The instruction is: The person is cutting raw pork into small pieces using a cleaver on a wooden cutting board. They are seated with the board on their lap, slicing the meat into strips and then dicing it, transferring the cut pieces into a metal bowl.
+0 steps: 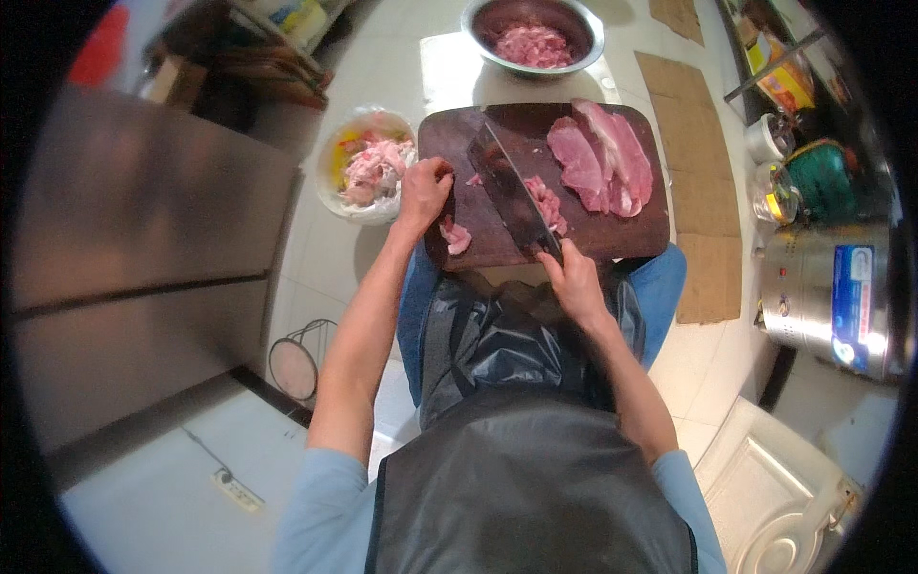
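Note:
My right hand (574,283) grips the handle of a cleaver (510,190), whose broad blade lies slantwise over a dark cutting board (502,258). Close along the blade's right side is a small pile of cut raw meat (546,204). Larger slabs of raw meat (624,158) lie on the board's right part. My left hand (426,188) is over the board's left edge, its fingers curled; whether they pinch anything is hidden. Below it sits a small pale scrap of meat (455,237). A lined tub (326,176) of pale trimmings stands just left of that hand.
A metal bowl (592,54) of cut meat stands beyond the board. Flattened cardboard (706,215) lies on the tiled floor at right, beside containers and a steel cylindrical appliance (810,301). A brown cabinet (150,208) stands at left. The board rests over my knees.

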A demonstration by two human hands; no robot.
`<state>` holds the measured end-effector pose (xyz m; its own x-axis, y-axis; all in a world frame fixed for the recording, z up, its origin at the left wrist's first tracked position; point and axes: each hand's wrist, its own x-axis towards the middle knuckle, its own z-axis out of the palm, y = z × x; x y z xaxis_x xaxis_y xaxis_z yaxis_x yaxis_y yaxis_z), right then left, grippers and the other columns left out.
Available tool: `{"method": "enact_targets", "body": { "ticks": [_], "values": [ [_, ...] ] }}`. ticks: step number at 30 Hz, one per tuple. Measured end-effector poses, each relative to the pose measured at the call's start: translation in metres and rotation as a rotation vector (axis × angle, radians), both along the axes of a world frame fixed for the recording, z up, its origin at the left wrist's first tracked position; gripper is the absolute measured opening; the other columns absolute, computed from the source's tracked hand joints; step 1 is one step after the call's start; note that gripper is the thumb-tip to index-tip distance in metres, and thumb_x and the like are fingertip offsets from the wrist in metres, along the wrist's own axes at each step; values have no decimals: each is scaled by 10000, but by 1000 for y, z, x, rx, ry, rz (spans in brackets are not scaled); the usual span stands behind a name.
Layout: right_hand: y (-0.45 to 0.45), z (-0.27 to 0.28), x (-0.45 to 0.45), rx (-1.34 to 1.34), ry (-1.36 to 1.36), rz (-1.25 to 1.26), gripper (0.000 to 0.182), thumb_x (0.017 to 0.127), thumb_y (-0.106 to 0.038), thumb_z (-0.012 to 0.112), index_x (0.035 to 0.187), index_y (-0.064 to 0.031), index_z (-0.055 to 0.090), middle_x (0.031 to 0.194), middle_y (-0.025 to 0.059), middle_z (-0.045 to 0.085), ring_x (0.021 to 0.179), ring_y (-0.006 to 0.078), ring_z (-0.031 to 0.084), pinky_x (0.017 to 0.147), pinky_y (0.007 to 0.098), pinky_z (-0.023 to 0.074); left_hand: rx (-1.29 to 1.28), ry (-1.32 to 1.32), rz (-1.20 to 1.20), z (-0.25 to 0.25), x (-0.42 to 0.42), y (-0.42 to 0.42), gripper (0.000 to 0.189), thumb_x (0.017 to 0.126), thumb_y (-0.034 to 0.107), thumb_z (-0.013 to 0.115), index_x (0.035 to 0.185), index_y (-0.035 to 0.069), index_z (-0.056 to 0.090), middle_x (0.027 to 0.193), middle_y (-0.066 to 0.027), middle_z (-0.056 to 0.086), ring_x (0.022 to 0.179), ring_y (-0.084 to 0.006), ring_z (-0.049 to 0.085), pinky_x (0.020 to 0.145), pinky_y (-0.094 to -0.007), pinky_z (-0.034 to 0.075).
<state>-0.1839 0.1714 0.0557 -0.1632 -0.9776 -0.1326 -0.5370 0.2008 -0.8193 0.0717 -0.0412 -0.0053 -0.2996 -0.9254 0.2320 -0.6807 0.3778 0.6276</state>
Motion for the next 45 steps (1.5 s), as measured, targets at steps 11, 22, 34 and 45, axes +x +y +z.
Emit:
{"method": "enact_targets", "body": {
  "ticks": [11, 22, 34, 45],
  "values": [
    [12, 18, 20, 95, 179, 95, 344, 1023, -242, 682, 1008, 57, 513, 806, 371, 673, 809, 566, 680, 679, 629, 533, 14, -44, -10, 0, -43, 15, 165, 805, 90, 747, 916, 10, 654, 935, -197, 629, 962, -430, 641, 847, -526, 525],
    [33, 20, 17, 82, 228, 99, 334, 1029, -238, 673, 1013, 52, 507, 783, 354, 675, 786, 557, 681, 666, 619, 543, 67, 77, -27, 3, -27, 9, 154, 819, 99, 699, 920, -10, 736, 913, -217, 721, 888, -399, 710, 817, -486, 565],
    [-19, 5, 34, 3, 198, 70, 353, 1019, -268, 685, 1012, 54, 541, 808, 357, 689, 808, 545, 702, 685, 617, 552, -48, -38, -20, -2, -36, 22, 130, 783, 70, 738, 887, -2, 712, 899, -222, 685, 894, -429, 680, 798, -508, 546],
    [34, 18, -10, 31, -11, 55, 344, 1009, -268, 705, 1004, 46, 563, 864, 351, 668, 883, 560, 653, 716, 596, 503, -138, 52, -14, 20, 8, -18, 110, 864, 69, 741, 958, 16, 761, 863, -163, 737, 822, -335, 723, 769, -437, 565]
  ]
}}
